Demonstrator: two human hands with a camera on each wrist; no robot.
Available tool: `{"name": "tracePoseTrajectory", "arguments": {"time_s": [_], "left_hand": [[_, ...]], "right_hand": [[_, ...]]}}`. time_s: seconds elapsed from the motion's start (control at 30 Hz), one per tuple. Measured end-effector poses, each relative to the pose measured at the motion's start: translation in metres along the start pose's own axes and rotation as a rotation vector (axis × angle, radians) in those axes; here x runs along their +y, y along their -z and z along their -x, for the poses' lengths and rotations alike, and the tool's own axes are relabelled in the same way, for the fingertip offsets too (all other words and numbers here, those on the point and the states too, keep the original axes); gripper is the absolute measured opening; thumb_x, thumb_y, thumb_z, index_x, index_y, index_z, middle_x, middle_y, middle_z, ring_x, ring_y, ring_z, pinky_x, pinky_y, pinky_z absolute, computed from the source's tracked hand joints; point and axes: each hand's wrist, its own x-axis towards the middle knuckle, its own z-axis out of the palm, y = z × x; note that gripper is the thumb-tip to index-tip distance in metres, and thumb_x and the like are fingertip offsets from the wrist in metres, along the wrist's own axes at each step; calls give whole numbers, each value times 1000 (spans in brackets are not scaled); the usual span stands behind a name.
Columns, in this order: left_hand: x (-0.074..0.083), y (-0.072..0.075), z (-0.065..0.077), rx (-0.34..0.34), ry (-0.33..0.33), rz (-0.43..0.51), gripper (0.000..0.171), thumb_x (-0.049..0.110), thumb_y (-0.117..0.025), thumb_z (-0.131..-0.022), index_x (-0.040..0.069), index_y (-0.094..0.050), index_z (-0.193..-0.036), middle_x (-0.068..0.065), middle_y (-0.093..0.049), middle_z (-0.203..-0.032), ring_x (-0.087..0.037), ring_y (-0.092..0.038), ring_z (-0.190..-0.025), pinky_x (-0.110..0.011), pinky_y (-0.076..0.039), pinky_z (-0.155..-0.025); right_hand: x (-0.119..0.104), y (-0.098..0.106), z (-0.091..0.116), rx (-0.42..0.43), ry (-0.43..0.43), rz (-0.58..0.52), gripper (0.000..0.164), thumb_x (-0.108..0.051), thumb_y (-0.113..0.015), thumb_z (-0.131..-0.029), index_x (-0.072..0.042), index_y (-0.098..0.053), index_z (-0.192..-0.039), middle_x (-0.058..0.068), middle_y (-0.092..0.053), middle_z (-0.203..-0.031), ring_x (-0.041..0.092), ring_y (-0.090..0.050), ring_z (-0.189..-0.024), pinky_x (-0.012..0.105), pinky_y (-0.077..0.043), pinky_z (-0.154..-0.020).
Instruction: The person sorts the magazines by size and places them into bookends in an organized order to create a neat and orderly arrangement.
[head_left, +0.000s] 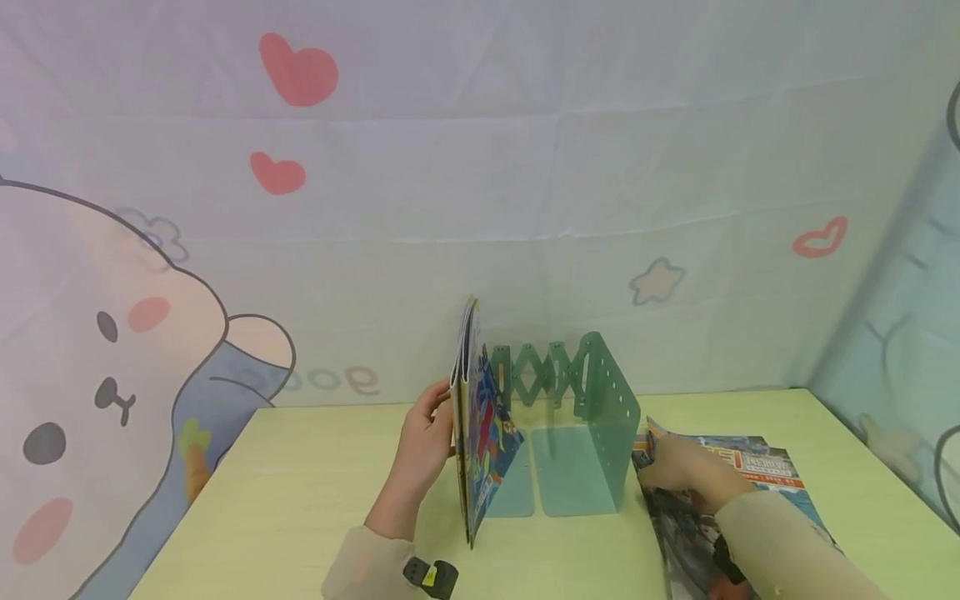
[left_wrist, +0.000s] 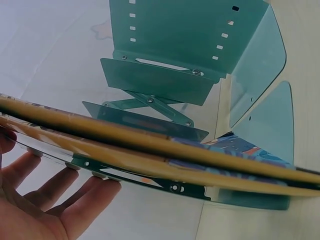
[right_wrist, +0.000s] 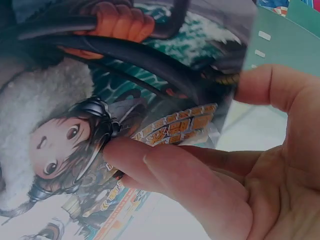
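Observation:
A green expandable book rack (head_left: 577,475) stands on the table, with perforated end panels and a folding lattice back. Upright against its left end are a couple of thin books (head_left: 467,417), and a blue illustrated cover (head_left: 491,442) leans beside them. My left hand (head_left: 429,432) is at the outer left side there; in the left wrist view its extended fingers (left_wrist: 92,205) touch the rack's left panel. To the right of the rack, my right hand (head_left: 686,471) pinches the edge of a magazine (right_wrist: 165,90), thumb at the edge and fingers across the illustrated cover.
Another magazine (head_left: 772,471) with a red and blue cover lies flat at the right, partly under my right forearm. The pale yellow table (head_left: 300,500) backs onto a printed cloth (head_left: 465,208). A dark cable (head_left: 941,475) hangs at the far right.

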Motion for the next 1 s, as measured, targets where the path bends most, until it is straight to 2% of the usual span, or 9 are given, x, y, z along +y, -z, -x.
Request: {"name": "tracePoseTrajectory", "arguments": {"time_s": [0.03,0.13,0.3,0.37,0.53,0.6,0.67,0.73,1.0], "left_hand": [[1,0,0,4,3,-2,38,22,-37,-98,19,-51,-134,-11,-53,-134,-21,-61,-92,-36,-57,-65],[3,1,0,12,18,3,38,22,-38,-98,20,-53,-133,-10,-53,-133,-21,-61,-92,-35,-57,-62],[5,2,-1,3,35,36,39,23,-39,-97,20,-53,-133,-10,-53,-135,-21,-62,-96,-37,-57,-62],[5,2,-1,2,42,44,39,23,-39,-96,21,-53,-133,-10,-54,-135,-22,-63,-98,-37,-57,-62],[3,1,-1,17,59,40,40,23,-38,-96,24,-53,-134,-8,-54,-134,-22,-63,-98,-34,-56,-60],[3,2,0,19,61,37,41,23,-38,-96,25,-52,-135,-8,-54,-134,-21,-63,-98,-34,-56,-59],[3,2,1,19,68,38,41,24,-38,-96,26,-51,-135,-7,-54,-134,-22,-63,-97,-34,-56,-59],[4,1,2,20,72,39,42,24,-38,-96,26,-51,-136,-7,-54,-133,-24,-62,-99,-34,-56,-59],[8,-1,4,11,65,42,43,24,-39,-97,25,-48,-139,-9,-54,-134,-32,-60,-112,-37,-58,-60]], "right_hand": [[0,1,0,0,-8,-8,39,-14,-58,-76,12,-60,-105,-4,-34,-49,8,-26,-43,24,-30,-41],[-1,2,-1,-4,-49,-14,19,-15,-57,-78,3,-58,-74,1,-42,-57,14,-45,-47,30,-44,-44],[-1,1,0,0,-69,-3,19,-16,-55,-81,2,-58,-73,9,-52,-66,25,-62,-55,40,-52,-46],[-1,0,1,7,-64,-6,19,-15,-55,-81,-1,-54,-69,6,-50,-62,24,-61,-53,38,-51,-45],[-2,-2,1,20,-53,3,39,-14,-52,-82,17,-57,-107,-1,-40,-51,14,-49,-43,31,-46,-41],[-2,-3,0,23,-53,25,37,-14,-51,-83,15,-60,-104,-2,-39,-50,11,-42,-41,28,-43,-40],[-3,-3,-1,25,-63,40,23,-15,-49,-84,3,-59,-71,0,-42,-53,12,-44,-43,27,-43,-41],[-3,-3,-2,13,-69,48,22,-15,-49,-84,-6,-50,-64,4,-46,-59,15,-51,-47,29,-44,-42],[-4,-4,-4,17,-56,71,23,-13,-49,-84,4,-64,-80,-1,-40,-54,9,-33,-44,24,-34,-40]]}}
